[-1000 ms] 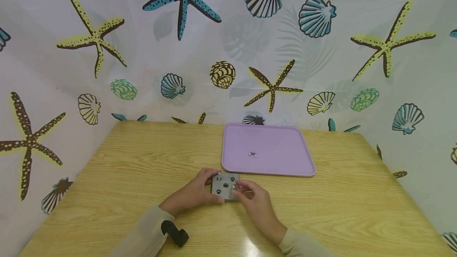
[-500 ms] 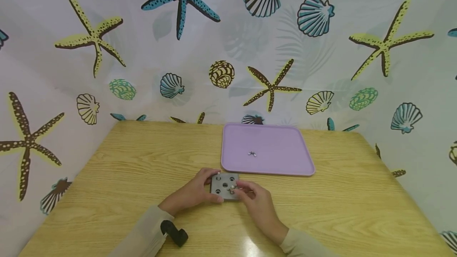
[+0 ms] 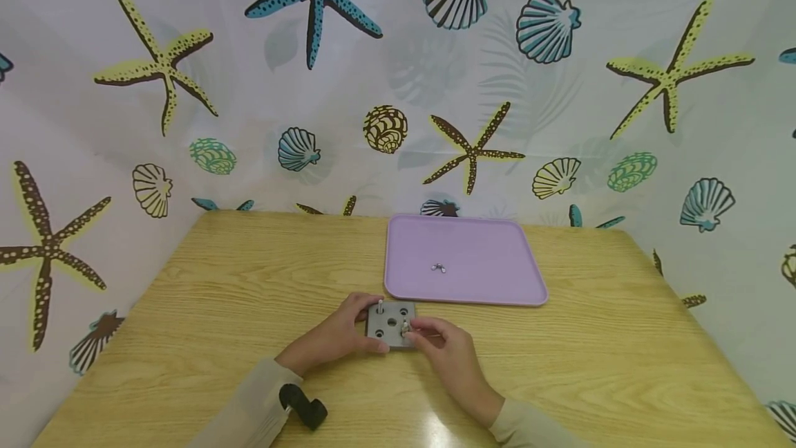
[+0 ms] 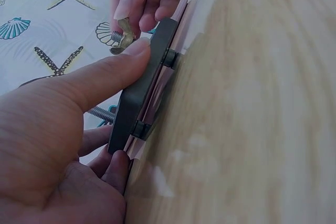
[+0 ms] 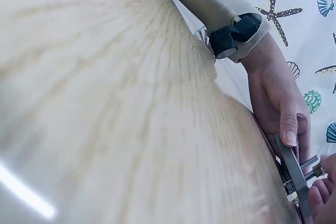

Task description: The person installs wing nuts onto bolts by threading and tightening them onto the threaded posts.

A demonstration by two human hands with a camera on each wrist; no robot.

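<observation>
A flat grey metal plate point(image 3: 392, 338) with several holes stands just above the table, raised on dark bolt heads in the left wrist view. My left hand point(image 3: 338, 334) grips it by its left side, thumb at the near edge and fingers at the far edge. One threaded bolt point(image 3: 381, 307) rises bare from the far left hole. At the near right hole, my right hand point(image 3: 452, 355) pinches a wing nut point(image 4: 125, 38) between thumb and index finger. The tip of a second bolt point(image 4: 115, 36) pokes through this nut.
Behind the plate lies a shallow lilac tray point(image 3: 485, 265), its front edge close to the plate's far edge. Another wing nut point(image 3: 438, 268) rests in it. A patterned curtain point(image 3: 348, 109) hangs around the wooden table point(image 3: 261, 268). A black wrist mount point(image 3: 303, 406) sits on the left sleeve.
The wing nut has turned on its bolt between my right fingertips, its wings now lying at another angle. My left hand and the plate stay in place.
</observation>
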